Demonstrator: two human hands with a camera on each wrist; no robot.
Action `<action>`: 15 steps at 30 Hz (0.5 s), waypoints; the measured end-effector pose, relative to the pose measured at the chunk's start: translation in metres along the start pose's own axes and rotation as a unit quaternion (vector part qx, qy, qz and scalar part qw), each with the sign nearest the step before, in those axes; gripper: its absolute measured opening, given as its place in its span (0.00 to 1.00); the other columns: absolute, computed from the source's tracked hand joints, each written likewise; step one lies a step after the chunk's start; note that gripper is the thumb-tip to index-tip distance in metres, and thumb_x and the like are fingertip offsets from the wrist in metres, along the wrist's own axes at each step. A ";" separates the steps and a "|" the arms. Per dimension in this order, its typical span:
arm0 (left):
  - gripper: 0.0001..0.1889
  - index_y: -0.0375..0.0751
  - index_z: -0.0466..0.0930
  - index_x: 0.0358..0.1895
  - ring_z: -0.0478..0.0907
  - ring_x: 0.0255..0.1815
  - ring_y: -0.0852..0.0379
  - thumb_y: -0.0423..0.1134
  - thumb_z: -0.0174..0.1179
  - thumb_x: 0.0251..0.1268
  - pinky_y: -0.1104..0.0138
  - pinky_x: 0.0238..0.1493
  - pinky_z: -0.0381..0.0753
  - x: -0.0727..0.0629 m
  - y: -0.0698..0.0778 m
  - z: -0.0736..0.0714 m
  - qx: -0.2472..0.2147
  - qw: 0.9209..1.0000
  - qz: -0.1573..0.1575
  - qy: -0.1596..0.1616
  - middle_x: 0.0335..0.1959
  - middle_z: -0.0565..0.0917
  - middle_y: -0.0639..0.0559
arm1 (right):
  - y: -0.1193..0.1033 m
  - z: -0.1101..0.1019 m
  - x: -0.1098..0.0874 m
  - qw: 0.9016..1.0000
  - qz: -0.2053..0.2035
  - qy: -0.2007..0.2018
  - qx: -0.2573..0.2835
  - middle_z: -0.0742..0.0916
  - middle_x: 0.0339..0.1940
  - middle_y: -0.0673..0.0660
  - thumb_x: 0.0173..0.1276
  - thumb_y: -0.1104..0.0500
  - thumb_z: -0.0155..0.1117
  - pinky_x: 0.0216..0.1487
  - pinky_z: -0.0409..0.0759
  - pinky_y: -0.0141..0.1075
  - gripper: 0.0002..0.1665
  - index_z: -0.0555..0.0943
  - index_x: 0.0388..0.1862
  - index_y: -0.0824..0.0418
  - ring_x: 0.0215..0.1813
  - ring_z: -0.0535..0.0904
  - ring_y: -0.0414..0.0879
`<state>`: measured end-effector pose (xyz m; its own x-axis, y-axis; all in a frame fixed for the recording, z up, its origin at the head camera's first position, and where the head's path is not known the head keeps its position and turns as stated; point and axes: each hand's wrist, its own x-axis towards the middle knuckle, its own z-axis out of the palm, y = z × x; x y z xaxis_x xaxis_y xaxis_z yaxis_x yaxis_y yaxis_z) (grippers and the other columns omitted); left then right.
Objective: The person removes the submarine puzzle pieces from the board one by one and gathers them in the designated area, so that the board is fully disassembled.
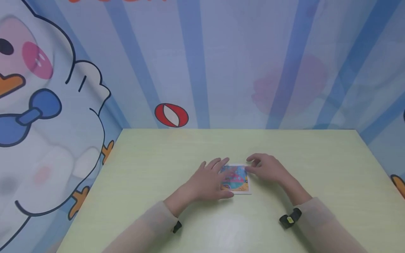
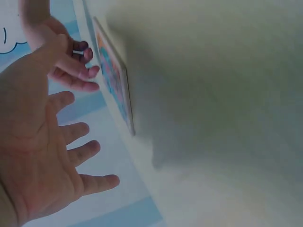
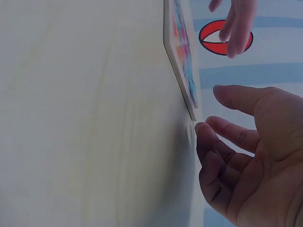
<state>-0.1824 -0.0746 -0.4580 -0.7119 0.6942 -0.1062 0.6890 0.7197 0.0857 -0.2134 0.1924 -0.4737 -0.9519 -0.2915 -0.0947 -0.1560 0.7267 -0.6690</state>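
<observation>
OK, the square pic (image 1: 239,182) lies flat on the table (image 1: 152,158), colours up. My L hand (image 1: 209,181) is over its left part, fingers spread wide, gripping nothing; my R hand (image 1: 267,169) is nr its top R corner, empty, fingers loosely bent. Blue striped cloth (image 1: 234,70) behind.

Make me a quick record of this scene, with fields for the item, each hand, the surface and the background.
Item: picture board, colourful, pale border
Left hand: fingers spread, above the board's left side
Right hand: fingers bent, at the board's far right corner; contact unclear
Surface: pale yellow table
Background: blue striped backdrop, cartoon bird at left
</observation>
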 end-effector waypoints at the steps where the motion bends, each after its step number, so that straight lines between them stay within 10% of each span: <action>1: 0.44 0.62 0.55 0.84 0.51 0.83 0.44 0.73 0.54 0.69 0.36 0.72 0.61 0.001 0.003 0.002 -0.003 1.000 0.005 -0.007 0.85 0.51 0.49 | 0.000 0.002 0.000 1.000 0.001 -0.002 0.000 0.88 0.43 0.55 0.71 0.47 0.70 0.46 0.81 0.49 0.25 0.84 0.59 0.62 0.47 0.84 0.52; 15: 0.42 0.67 0.54 0.84 0.46 0.84 0.41 0.72 0.52 0.71 0.34 0.73 0.59 0.007 0.023 0.019 -0.005 0.997 -0.005 -0.071 0.86 0.50 0.48 | -0.004 0.012 0.002 1.000 0.007 -0.011 -0.005 0.85 0.40 0.53 0.71 0.50 0.70 0.45 0.78 0.46 0.20 0.86 0.54 0.61 0.43 0.80 0.49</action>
<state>-0.1692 -0.0537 -0.4757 -0.6921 0.6782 -0.2469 0.6798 0.7275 0.0927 -0.2111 0.1814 -0.4798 -0.9476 -0.2958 -0.1206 -0.1460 0.7368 -0.6602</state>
